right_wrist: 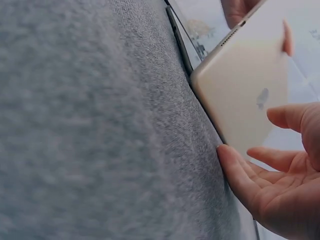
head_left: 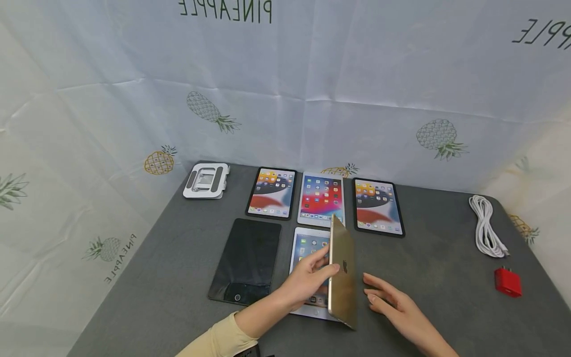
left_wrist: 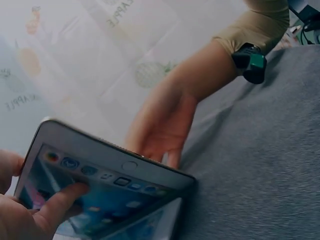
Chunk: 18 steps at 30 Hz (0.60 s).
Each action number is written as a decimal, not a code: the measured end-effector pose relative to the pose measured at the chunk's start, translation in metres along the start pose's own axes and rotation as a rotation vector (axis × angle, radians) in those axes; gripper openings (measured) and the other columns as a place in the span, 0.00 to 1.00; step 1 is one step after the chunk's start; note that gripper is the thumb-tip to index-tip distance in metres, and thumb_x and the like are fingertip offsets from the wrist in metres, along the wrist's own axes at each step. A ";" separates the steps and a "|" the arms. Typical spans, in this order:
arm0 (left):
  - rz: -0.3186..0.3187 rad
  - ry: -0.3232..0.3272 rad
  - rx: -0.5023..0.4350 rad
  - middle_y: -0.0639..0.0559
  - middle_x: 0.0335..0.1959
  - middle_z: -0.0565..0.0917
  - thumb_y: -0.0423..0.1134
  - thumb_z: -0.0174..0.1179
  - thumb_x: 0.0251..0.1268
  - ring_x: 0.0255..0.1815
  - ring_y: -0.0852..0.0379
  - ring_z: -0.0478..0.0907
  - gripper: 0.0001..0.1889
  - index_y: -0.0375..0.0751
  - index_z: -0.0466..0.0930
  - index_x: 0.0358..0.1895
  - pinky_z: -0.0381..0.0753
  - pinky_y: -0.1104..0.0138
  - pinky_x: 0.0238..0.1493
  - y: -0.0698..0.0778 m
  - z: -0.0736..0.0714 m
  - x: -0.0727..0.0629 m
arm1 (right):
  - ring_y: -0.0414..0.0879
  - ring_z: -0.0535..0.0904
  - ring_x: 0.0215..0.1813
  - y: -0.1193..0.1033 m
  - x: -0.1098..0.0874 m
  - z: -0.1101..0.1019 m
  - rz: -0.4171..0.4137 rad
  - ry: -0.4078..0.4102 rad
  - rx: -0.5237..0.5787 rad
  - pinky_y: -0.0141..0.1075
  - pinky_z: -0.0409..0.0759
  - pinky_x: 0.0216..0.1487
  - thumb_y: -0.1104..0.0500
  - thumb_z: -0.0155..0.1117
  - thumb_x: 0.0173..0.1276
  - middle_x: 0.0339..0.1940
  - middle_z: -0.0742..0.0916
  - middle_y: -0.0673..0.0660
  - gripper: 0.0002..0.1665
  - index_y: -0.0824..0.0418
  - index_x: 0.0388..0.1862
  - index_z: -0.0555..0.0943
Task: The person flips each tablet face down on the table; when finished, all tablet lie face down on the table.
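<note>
My left hand (head_left: 301, 282) grips a gold-backed tablet (head_left: 343, 297) by its far side, thumb on the gold back and fingers on the screen side. The tablet stands tilted on its long edge. Its white-framed, lit screen (left_wrist: 100, 185) with a home button shows in the left wrist view. Right beside it lies a white tablet (head_left: 305, 243), face up and partly hidden by the hand and the gold tablet. My right hand (head_left: 399, 310) is just right of the gold back, fingers spread and holding nothing. In the right wrist view its fingertips (right_wrist: 227, 152) are close to the tablet's lower edge.
Behind lie a black-framed tablet (head_left: 271, 193), a white tablet (head_left: 321, 198) and another black-framed tablet (head_left: 379, 206). A dark-screened tablet (head_left: 247, 258) is at left, a folded stand (head_left: 206, 181) beyond it. At right are a white cable (head_left: 484, 225) and a red charger (head_left: 507, 282).
</note>
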State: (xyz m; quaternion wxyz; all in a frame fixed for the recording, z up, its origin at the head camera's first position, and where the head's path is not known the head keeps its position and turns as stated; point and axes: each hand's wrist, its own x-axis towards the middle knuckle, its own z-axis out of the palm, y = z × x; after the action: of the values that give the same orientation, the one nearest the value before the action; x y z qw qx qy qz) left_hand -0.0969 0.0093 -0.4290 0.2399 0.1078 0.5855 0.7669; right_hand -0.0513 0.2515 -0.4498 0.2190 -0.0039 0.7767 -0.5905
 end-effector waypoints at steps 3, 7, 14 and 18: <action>-0.007 0.037 -0.045 0.38 0.64 0.75 0.34 0.53 0.72 0.50 0.44 0.82 0.29 0.40 0.58 0.75 0.85 0.59 0.38 -0.007 -0.001 -0.002 | 0.64 0.66 0.69 0.003 -0.002 -0.001 0.042 0.030 0.042 0.39 0.80 0.53 0.50 0.55 0.76 0.75 0.61 0.70 0.37 0.66 0.76 0.57; -0.025 0.056 -0.093 0.37 0.60 0.77 0.32 0.50 0.73 0.49 0.43 0.82 0.27 0.38 0.60 0.73 0.85 0.57 0.37 -0.013 0.002 -0.002 | 0.64 0.67 0.68 0.006 -0.006 -0.003 0.088 0.078 0.074 0.44 0.81 0.53 0.50 0.56 0.75 0.73 0.63 0.71 0.38 0.65 0.76 0.57; -0.051 0.058 -0.185 0.36 0.58 0.76 0.28 0.44 0.73 0.53 0.36 0.79 0.24 0.33 0.58 0.71 0.82 0.48 0.45 -0.021 0.009 -0.001 | 0.57 0.72 0.63 0.010 -0.013 -0.014 0.127 0.105 0.083 0.45 0.81 0.52 0.50 0.54 0.76 0.70 0.67 0.71 0.39 0.66 0.76 0.54; -0.063 0.041 -0.233 0.34 0.60 0.73 0.27 0.42 0.74 0.57 0.35 0.76 0.24 0.30 0.56 0.71 0.80 0.47 0.48 -0.025 0.012 -0.001 | 0.54 0.74 0.60 0.012 -0.014 -0.018 0.164 0.126 0.054 0.46 0.82 0.50 0.49 0.55 0.75 0.67 0.71 0.69 0.40 0.68 0.76 0.56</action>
State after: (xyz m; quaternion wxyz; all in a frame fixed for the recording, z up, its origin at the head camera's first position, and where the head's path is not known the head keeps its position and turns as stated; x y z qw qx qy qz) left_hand -0.0851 0.0238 -0.4494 0.2625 0.0450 0.5003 0.8239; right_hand -0.0415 0.2759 -0.4523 0.2173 0.1027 0.7705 -0.5904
